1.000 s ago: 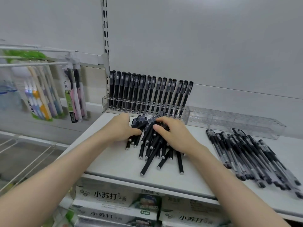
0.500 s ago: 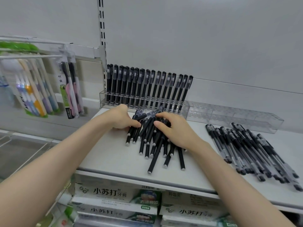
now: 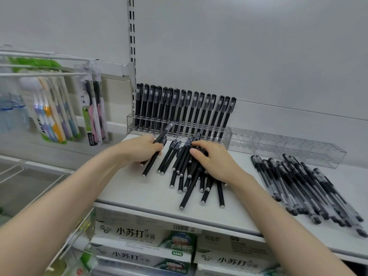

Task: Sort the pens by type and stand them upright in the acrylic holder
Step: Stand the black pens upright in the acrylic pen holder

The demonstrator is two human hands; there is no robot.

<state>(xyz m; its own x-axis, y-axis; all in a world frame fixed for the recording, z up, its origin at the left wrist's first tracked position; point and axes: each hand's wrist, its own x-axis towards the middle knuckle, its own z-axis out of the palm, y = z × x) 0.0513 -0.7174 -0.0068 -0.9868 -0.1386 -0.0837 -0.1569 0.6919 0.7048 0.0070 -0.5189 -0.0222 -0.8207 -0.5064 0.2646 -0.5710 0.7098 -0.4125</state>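
Matte black pens (image 3: 191, 172) lie in a loose heap mid-shelf, caps mostly pointing at the back wall and plugged ends toward the person. Opaque barrels, smoky translucent caps with clips.

Left hand (image 3: 139, 149) grips one pen (image 3: 158, 143) from that heap, fingers wrapped round the barrel, cap end tilted up toward the acrylic holder (image 3: 288, 149). Likely angled that way so it goes straight into a slot. A second cap sits just under it; can't tell if that one is held too.

Right hand (image 3: 214, 159) rests on top of the heap, fingers bent over the caps, thumb against the barrels. Reads as pinning or raking the pile so it doesn't roll. Can't tell whether it pinches a pen.

Standing row (image 3: 185, 112) of the same matte type fills the holder's left section, leaning slightly back. The sections to the right hold nothing yet.

Clear-barrel pens (image 3: 310, 188) are in a separate pile at the right, well apart from the heap, so the sort by type looks done and the standing is not.

Shelf (image 3: 129, 188) is white. Toothbrush packs (image 3: 53, 116) hang at left, toothpaste boxes (image 3: 139, 234) below.
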